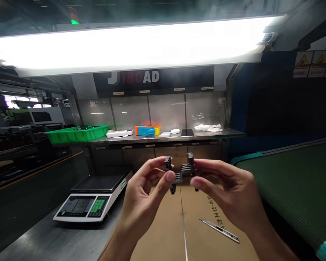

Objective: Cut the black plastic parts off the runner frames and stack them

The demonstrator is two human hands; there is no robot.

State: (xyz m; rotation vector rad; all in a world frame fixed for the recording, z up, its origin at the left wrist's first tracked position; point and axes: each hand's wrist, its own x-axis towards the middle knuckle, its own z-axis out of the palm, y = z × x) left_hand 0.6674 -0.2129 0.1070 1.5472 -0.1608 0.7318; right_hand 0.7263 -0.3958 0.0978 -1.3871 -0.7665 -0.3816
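Black plastic moulded part [186, 169] held in narrow pinch by left hand [146, 192] and right hand [222, 192], one end each, above cardboard box [163, 224] on steel bench [57, 239]; utility knife [218, 230] lies on box, toward right edge.

One left hand [145, 192] and one right hand [225, 192] hold one dark plastic part [186, 169] at six o'clock. Around them I count one green tray [76, 137] at ten, one digital weighing scale [92, 195] at eight, one utility knife [218, 230] at five, one strip light [130, 45] at twelve.
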